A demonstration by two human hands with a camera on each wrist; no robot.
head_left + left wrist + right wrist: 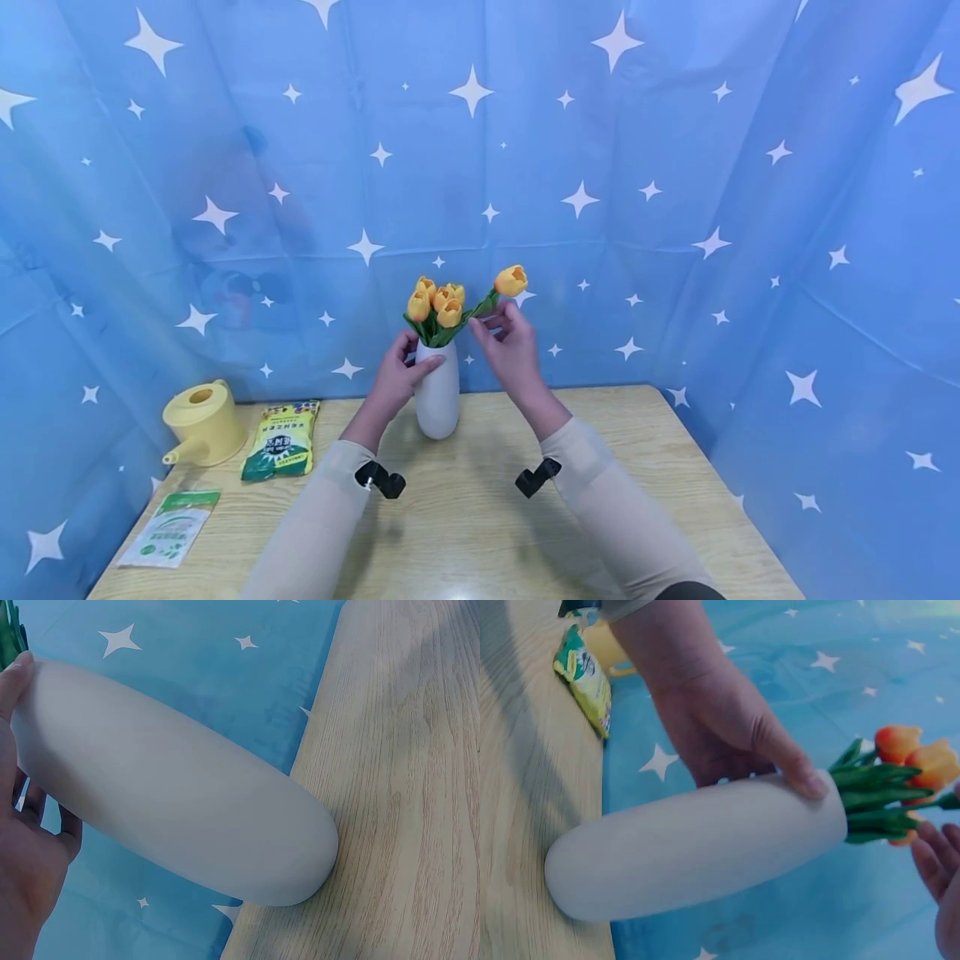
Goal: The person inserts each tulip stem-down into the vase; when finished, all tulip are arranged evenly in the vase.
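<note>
A tall white vase (438,396) stands on the wooden table with several orange-yellow tulips (449,313) in its mouth. My left hand (396,375) grips the vase near the rim, thumb across the front and fingers behind; the left wrist view shows the vase (172,787) up close. To the right of the bunch, my right hand (512,343) pinches the green stem of a single tulip (512,281), whose bloom leans out up and right. In the right wrist view, green leaves (877,791) fill the vase opening and the right fingertips (934,855) are close beside them.
At the table's left stand a yellow watering can (206,423) and a yellow-green packet (282,440). A flatter white and green packet (171,529) lies nearer the front left. A blue curtain with white stars (480,183) hangs right behind the table (465,533).
</note>
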